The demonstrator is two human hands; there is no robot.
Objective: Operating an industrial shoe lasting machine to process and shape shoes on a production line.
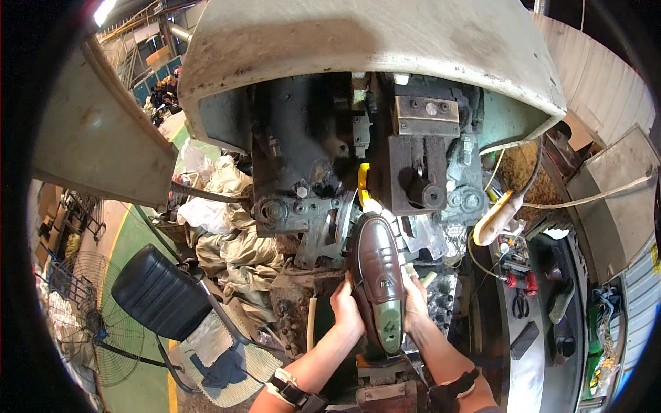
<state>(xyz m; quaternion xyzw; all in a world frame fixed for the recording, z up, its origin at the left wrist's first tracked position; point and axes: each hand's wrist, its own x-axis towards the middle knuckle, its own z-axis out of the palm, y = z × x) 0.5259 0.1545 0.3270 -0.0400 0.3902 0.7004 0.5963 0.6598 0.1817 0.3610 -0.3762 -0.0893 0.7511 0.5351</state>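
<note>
Clock centred on the shoe, twelve toward the machine. At nine, well apart, we noted a black-backed chair (162, 292). Near eleven sat the left metal plate (313, 224) of the machine. At half past seven the left hand (348, 313) gripped the shoe's flank, most fingers out of our sight.

The brown shoe (379, 255) lay in the middle, toe at twelve, between the plates; whether it touched metal we could not tell. A green last (390, 327) showed at its six o'clock end. We judged good handling to mean toe square to the gap, equal pressure from both sides, no twist, and fingertips well short of the plates.

At four the right hand (415, 306) gripped the opposite flank, nearly matching the left. The right metal plate (421, 237) stood near one; a pale-handled tool (498, 219), at two, hung apart.
</note>
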